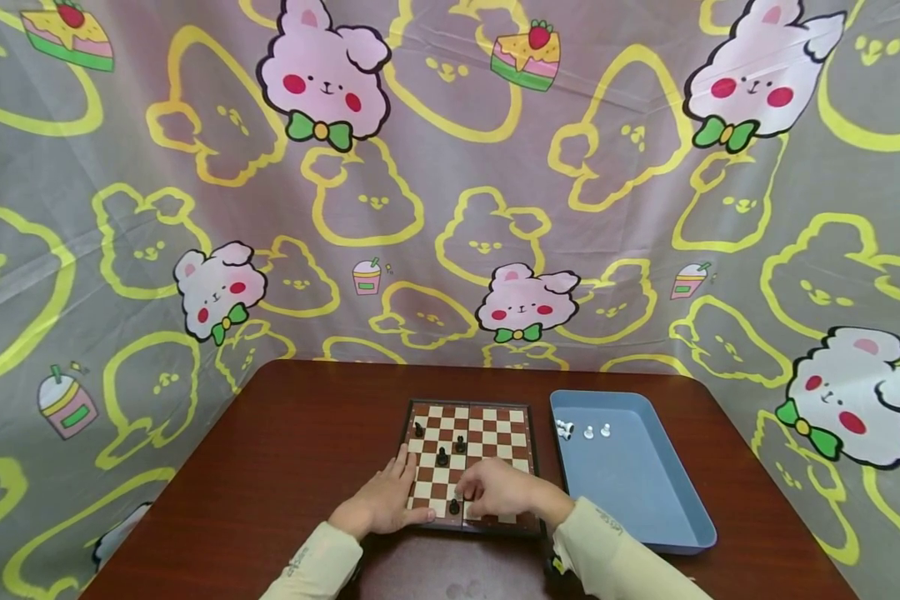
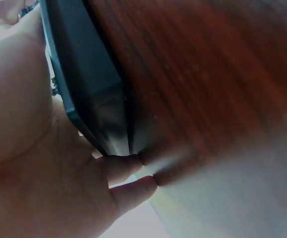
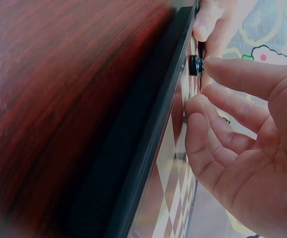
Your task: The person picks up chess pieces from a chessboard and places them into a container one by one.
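Observation:
My left hand (image 1: 386, 498) rests at the near left corner of a chess board (image 1: 498, 414), thumb along the near edge and fingers spread up the left side. In the left wrist view two fingertips (image 2: 139, 189) reach past the board's dark side to the table. My right hand (image 1: 498, 487) is low over the board's near middle, fingers bent. A black chess pawn (image 1: 453, 506) stands by its thumb, the thumb tip (image 3: 213, 64) overlapping it in the right wrist view. A small pale thing (image 1: 460, 493) shows at the fingertips; I cannot tell whether they pinch it.
Further up the board stand black chess pieces (image 1: 442, 457), one near the far left corner. To the right a blue tray (image 1: 675, 475) holds several white chess pieces (image 1: 588, 432). The brown table (image 1: 270, 467) ends at a patterned curtain (image 1: 435, 317).

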